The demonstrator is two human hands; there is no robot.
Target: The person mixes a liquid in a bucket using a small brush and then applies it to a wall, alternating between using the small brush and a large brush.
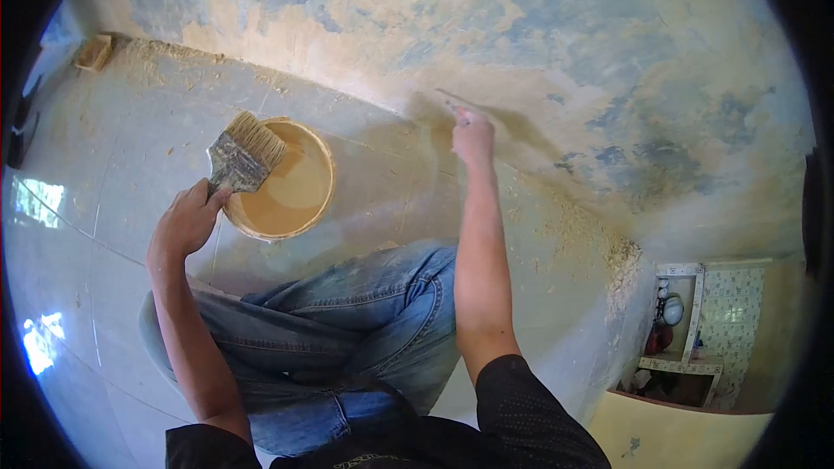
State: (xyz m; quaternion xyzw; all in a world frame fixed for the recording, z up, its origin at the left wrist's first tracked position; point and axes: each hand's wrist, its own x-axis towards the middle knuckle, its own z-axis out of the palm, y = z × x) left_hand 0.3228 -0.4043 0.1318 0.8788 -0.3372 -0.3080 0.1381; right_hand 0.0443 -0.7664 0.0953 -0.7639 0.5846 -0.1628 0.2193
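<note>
My left hand (pixel 188 219) is closed round the handle of a wide, paint-stained brush (pixel 241 156), whose pale bristles point up over the left rim of a round bucket. Tan liquid partly fills the bucket (pixel 328 175), which stands on the tiled floor. Near the foot of the wall, my right hand (pixel 473 135) is closed on a thin scraper (pixel 449 101), seen nearly edge-on. Its blade is close to the wall (pixel 521 43); whether they touch I cannot tell. The wall has patchy blue paint and bare tan areas.
Scraped flakes (pixel 621 274) lie along the wall's base. A small tan block-like object (pixel 94 52) sits at the far left corner. Shelves (pixel 682 317) with several items stand at the right. My crossed legs (pixel 347 313) are on the floor (pixel 122 200).
</note>
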